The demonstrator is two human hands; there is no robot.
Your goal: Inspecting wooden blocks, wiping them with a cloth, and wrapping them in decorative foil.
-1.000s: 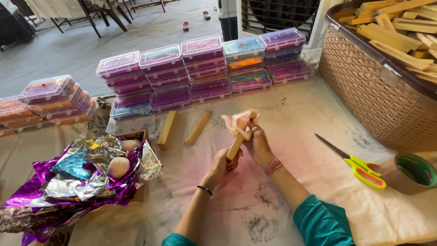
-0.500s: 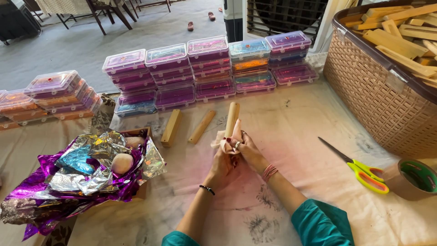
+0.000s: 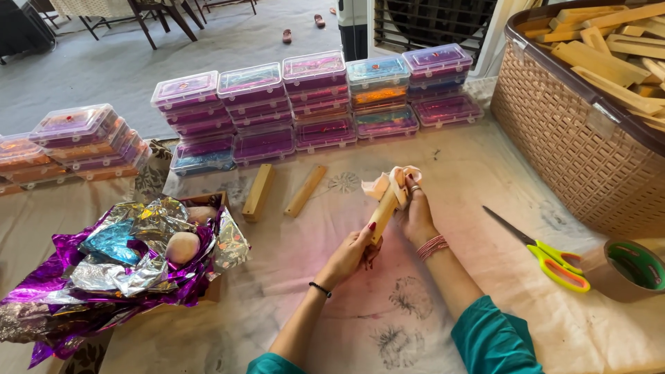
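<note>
My left hand grips the lower end of a short wooden stick that is tilted up to the right over the table. My right hand closes around the stick's upper end, pressing a pale peach cloth onto it. Two more wooden sticks lie flat on the cloth-covered table just to the left of my hands.
Rows of stacked clear plastic boxes line the far side. A box of crumpled purple and silver foil sits left. Yellow-handled scissors and a tape roll lie right, beside a woven basket of wooden sticks.
The stick stood nearly upright half a second ago; it now tilts to the right, with the cloth bunched at its top end under my right hand.
</note>
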